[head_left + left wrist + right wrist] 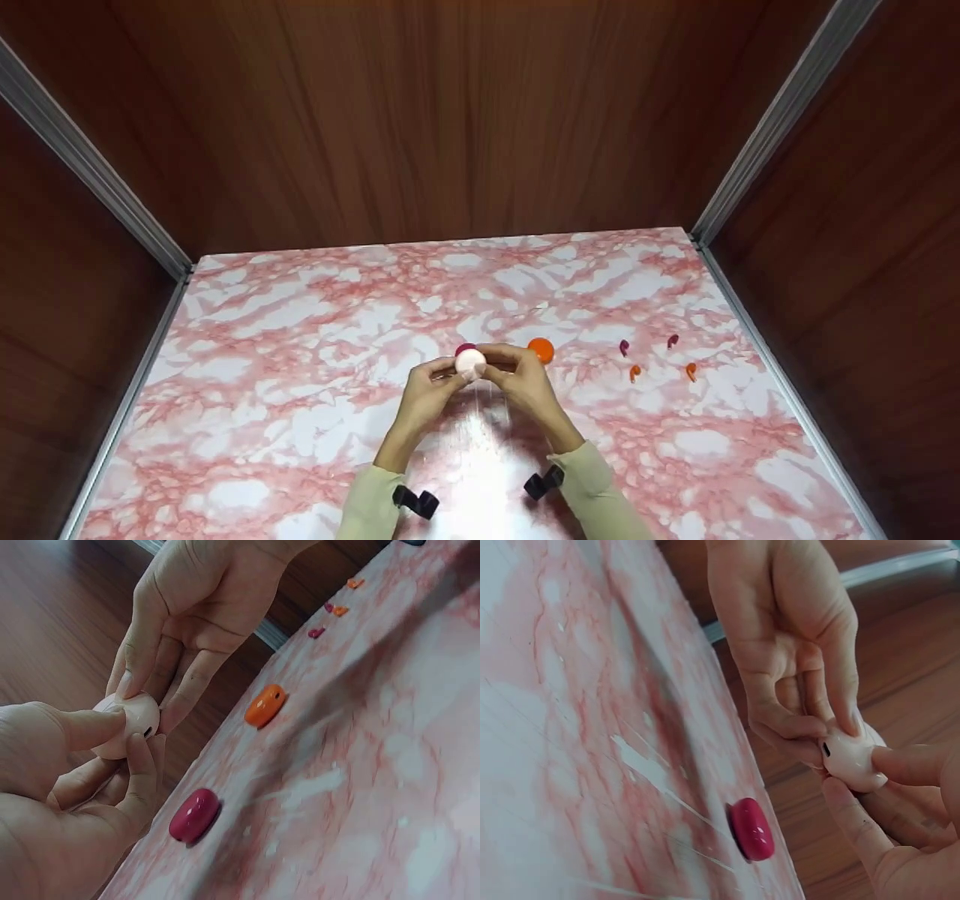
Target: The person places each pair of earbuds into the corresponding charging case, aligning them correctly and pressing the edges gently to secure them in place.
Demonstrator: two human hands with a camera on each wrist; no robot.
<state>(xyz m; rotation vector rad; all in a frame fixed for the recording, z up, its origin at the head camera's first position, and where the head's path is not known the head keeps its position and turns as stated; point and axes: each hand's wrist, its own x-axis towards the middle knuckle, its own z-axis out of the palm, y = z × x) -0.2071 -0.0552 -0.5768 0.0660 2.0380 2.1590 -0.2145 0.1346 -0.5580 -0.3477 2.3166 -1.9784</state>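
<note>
Both hands hold a small glossy white earbud charging case [470,361] above the table, in front of the chest. The left hand [424,397] pinches it from the left, thumb on its face and fingers behind and below. From the other side the right hand [529,384] grips it with thumb and fingers. A dark port slot shows on the edge of the white case [139,720] in the left wrist view. Just beyond it, a magenta case [195,816] lies on the table, partly covered in the head view. An orange case [541,350] rests right of the hands.
To the right lie two magenta earbuds, one nearer [624,347] and one farther right [673,341]. Below them are two orange earbuds, a left one [635,372] and a right one [691,371]. Brown wood panels [450,127] with metal edging enclose the pink marbled table [300,315].
</note>
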